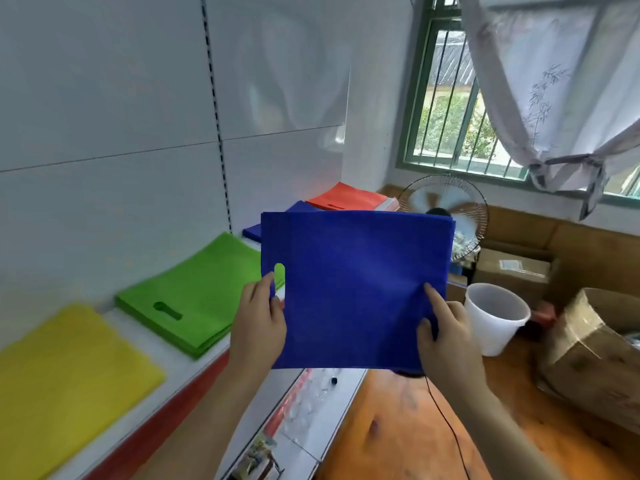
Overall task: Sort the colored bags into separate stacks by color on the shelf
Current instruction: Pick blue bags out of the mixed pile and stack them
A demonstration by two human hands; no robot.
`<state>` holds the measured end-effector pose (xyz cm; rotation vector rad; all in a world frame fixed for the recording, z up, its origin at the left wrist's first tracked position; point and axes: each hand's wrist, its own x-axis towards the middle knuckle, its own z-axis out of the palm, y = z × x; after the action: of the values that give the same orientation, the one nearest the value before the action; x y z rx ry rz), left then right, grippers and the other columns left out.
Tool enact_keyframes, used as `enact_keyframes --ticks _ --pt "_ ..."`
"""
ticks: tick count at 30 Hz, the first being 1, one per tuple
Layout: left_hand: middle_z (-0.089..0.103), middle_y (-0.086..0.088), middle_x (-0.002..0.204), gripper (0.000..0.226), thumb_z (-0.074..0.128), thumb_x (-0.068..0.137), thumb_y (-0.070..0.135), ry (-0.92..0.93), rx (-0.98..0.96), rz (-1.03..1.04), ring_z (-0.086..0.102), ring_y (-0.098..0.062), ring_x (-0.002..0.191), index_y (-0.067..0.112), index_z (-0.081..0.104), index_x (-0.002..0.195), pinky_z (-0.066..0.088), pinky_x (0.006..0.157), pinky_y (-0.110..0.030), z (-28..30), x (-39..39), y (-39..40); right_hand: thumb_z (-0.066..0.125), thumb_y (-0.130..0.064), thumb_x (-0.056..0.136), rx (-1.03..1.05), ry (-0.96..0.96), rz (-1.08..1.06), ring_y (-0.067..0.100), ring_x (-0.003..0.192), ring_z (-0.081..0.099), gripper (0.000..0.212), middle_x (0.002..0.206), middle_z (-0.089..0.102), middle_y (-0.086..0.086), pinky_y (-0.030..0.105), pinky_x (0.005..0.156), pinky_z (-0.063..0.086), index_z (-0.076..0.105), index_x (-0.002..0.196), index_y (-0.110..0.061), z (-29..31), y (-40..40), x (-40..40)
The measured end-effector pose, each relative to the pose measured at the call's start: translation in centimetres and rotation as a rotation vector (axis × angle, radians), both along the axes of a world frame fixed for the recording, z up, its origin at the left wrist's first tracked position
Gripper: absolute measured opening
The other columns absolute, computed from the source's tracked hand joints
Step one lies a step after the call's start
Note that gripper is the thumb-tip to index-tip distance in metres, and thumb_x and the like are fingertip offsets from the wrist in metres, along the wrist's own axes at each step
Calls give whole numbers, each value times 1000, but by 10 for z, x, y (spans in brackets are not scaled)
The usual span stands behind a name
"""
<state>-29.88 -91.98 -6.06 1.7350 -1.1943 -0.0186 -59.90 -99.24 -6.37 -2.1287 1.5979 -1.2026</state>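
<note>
I have the blue bag (356, 289) held up flat in both hands, out in front of the shelf (194, 368) and above its front edge. My left hand (258, 323) pinches the bag's left edge just beside the cut-out handle; my right hand (445, 336) grips the lower right side, forefinger stretched out across the cloth. The bag's far edge looks layered, so I may be holding more than one.

On the shelf, the blue stack (273, 225) lies behind the bag I hold, mostly hidden by it. The green stack (197, 292) sits on the shelf to the left of it, the yellow stack (65, 382) further left and nearest me, the red stack (349, 199) beyond the blue.

The risk, as I judge it: the bag blocks my sight of the blue stack, so I could lay it skewed, overlapping the green stack or hanging off the shelf's front edge. The cloth is limp; held by only two edges, it may sag or fold as I lower it. If there are several layers, one could slip loose and fall to the floor (398, 427).
</note>
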Motion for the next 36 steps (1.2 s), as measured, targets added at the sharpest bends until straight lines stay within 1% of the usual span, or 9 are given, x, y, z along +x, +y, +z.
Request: enact_keyframes --ticks 2,6,12,17,20,23,27,32,36 --pt "55 3 127 46 50 107 11 -9 3 -12 51 -6 97 15 48 153 42 79 -25 1 4 -40 54 -16 104 -2 15 -18 20 99 56 60 117 50 -3 49 82 57 39 160 -30 5 -39 3" --pt "54 2 130 47 50 108 11 8 36 -22 54 -8 99 17 47 154 43 80 -25 4 7 -108 53 -14 104 36 37 -48 21 99 55 61 124 50 0 45 82 55 37 162 -25 9 -105 13" --pt "53 2 132 46 50 107 13 -1 71 45 53 -8 100 19 48 153 42 81 -26 -4 12 -196 45 -11 105 122 92 26 28 99 59 62 128 46 6 52 82 56 29 164 -21 0 -209 22" --pt "51 2 138 45 51 108 16 -2 81 193 44 0 102 20 47 152 39 86 -25 -16 14 -262 44 -11 106 114 89 163 27 102 58 61 141 46 8 46 82 55 29 165 -22 -9 -310 31" --pt "54 -2 135 43 52 107 14 -12 86 281 44 -1 94 18 50 150 40 83 -26 -20 11 -289 44 -11 107 100 121 257 27 101 58 61 139 47 7 41 82 52 30 165 -24 -5 -366 43" --pt "56 -2 134 43 53 106 13 -8 96 378 43 1 89 18 51 149 40 81 -25 -23 16 -305 46 -11 105 87 139 375 27 111 55 60 139 49 4 41 87 49 36 162 -25 -2 -412 65" --pt "58 -2 131 43 56 104 10 5 102 523 44 3 92 15 54 147 37 81 -20 -21 27 -314 49 -10 103 72 147 508 26 101 56 57 128 52 2 43 84 52 44 158 -25 -2 -455 108" --pt "52 -7 142 45 53 106 12 45 204 627 60 -21 117 11 50 150 47 95 -30 -23 53 -327 47 -10 103 58 203 592 29 102 60 52 132 55 2 45 85 54 53 153 -23 -7 -495 164" --pt "54 -12 141 47 56 103 13 0 339 709 57 -29 126 6 51 149 48 106 -41 -30 71 -336 46 -11 104 50 259 677 32 112 60 50 139 54 3 48 90 54 54 153 -19 -8 -520 201"
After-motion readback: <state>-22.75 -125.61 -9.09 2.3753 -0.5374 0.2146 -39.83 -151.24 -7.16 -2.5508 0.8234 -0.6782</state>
